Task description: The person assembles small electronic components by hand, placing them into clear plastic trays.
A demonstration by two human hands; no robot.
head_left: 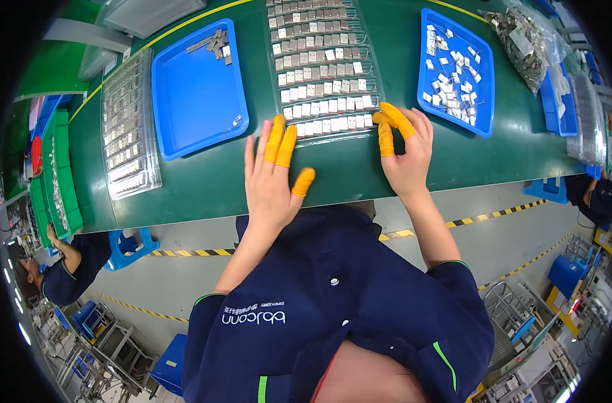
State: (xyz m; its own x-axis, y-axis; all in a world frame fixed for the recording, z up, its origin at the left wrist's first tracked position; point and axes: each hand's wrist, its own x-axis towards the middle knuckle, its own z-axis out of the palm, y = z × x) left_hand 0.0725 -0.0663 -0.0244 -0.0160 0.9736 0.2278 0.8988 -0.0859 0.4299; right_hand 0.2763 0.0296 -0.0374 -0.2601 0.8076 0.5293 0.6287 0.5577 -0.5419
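A clear plastic tray (327, 139) lies in front of me, filled with rows of small USB connectors (329, 87), some grey and some white-looking. My left hand (269, 181) rests at its near left corner with fingers stretched out and the thumb apart; several fingertips wear yellow finger cots. At the near right corner my right hand (407, 148), also in yellow cots, has thumb and fingertips brought together in a pinch by the last row. What sits between those fingertips is hidden.
A blue tray (198, 127) at left holds a few grey metal pieces. Another blue tray (487, 114) at right holds loose white-and-metal connectors. A filled clear tray (128, 127) lies far left, a bag of parts (521, 43) far right. A co-worker (77, 265) sits at left.
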